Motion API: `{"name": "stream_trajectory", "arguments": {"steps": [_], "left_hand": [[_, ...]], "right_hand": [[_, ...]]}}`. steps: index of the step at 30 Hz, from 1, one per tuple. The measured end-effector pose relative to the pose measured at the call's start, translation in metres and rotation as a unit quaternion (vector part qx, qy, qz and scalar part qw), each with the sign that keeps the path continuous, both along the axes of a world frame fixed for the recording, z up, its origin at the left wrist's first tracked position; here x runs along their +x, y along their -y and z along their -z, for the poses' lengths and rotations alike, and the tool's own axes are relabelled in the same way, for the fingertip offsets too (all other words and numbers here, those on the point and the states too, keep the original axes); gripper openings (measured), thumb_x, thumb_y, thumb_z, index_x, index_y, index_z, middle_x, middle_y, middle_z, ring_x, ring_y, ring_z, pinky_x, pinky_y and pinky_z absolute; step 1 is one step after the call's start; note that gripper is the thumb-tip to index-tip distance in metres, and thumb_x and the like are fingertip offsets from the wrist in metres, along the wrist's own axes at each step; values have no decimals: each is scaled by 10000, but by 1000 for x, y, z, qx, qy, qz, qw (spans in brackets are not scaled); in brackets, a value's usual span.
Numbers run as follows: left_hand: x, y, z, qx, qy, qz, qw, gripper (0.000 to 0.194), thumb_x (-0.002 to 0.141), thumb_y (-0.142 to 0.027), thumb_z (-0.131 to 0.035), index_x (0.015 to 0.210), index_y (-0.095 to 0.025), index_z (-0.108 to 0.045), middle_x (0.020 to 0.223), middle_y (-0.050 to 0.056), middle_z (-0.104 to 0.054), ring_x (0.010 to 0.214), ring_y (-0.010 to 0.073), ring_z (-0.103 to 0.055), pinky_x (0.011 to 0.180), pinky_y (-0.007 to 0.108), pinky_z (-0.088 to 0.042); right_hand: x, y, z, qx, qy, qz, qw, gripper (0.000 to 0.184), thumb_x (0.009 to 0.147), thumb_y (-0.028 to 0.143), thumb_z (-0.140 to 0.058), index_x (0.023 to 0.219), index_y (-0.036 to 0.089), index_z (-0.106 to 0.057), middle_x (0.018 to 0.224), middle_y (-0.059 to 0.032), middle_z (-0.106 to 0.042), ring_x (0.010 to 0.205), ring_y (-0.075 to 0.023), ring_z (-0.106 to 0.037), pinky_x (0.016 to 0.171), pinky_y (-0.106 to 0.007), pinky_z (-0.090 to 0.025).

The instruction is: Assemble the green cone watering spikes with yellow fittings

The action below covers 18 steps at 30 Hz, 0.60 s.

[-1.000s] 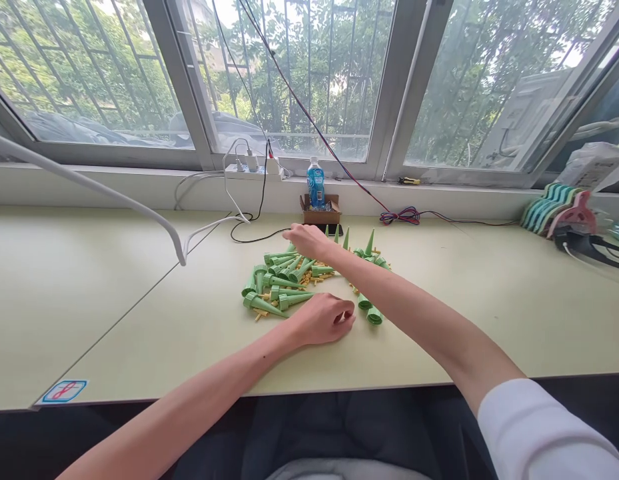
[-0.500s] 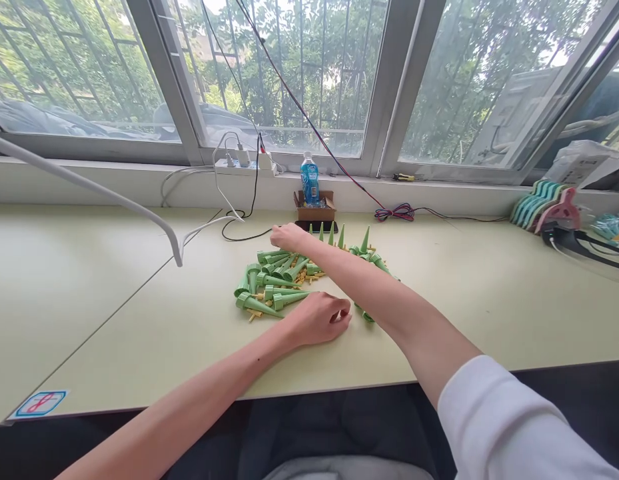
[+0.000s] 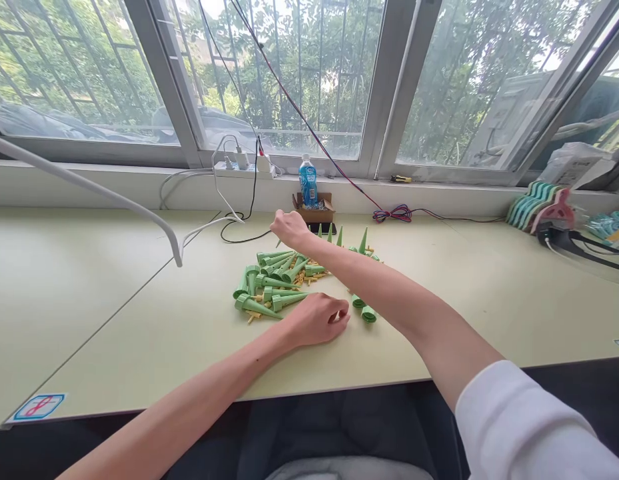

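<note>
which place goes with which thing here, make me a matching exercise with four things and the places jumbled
1. left hand
2. blue bottle
3. right hand
4. coiled cable

A. far side of the green cones
B. right of the cardboard box
C. near side of the green cones
D. at the cardboard box

Pairs: 1-C, 2-D, 3-A, 4-B

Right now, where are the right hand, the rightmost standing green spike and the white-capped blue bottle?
Right hand (image 3: 290,229): head view, back of the hand.
Rightmost standing green spike (image 3: 363,242): head view, tapered shaft.
White-capped blue bottle (image 3: 308,183): head view, middle of the body.
</note>
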State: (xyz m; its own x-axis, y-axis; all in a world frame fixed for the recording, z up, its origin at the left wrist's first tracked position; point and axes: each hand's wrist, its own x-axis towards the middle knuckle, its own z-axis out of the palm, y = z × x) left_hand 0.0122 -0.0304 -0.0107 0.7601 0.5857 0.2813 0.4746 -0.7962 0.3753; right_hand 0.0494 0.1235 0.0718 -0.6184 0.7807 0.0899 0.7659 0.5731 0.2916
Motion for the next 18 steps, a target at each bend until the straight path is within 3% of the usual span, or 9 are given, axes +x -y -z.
{"name": "stream_trajectory", "arguments": {"steps": [4,9,12,15,18], "left_hand": [[-1,0,-1,-14,3,4,1000,195,854,-233,-493,671,-184,-536,512,-44,-471,471,89,-391,517,232,-276],[-2,-2,1,-18,14,11,1000,220,859,-240,-491,648,-180,-516,510,-41,-464,478,90,-398,530,226,-290],[-2,-4,4,-9,22,18,1000,261,868,-245,-482,616,-178,-472,499,-40,-445,473,90,-376,528,231,-285],[0,-5,7,12,37,28,999,294,875,-249,-478,595,-179,-424,493,-39,-426,472,91,-339,526,239,-278],[3,-5,10,39,67,34,996,335,875,-240,-485,566,-180,-372,487,-38,-405,475,93,-300,515,247,-262]], "right_hand": [[7,21,-11,76,-51,36,995,402,850,-95,-323,1004,45,-667,1065,-201,-591,773,-187,-620,622,-282,-421],[31,62,-13,124,-119,-9,985,307,907,4,-332,932,93,-625,1001,-132,-585,645,-133,-557,559,-258,-337],[55,80,-1,149,-190,-39,969,224,972,170,-368,1003,132,-587,934,-79,-576,604,-116,-511,530,-244,-284],[85,86,17,137,-222,-129,957,223,991,262,-388,1086,168,-566,956,-53,-584,612,-98,-483,536,-228,-278],[110,88,36,155,-257,-149,942,228,993,298,-395,1003,158,-575,893,-53,-596,633,-101,-474,530,-227,-270]]}}
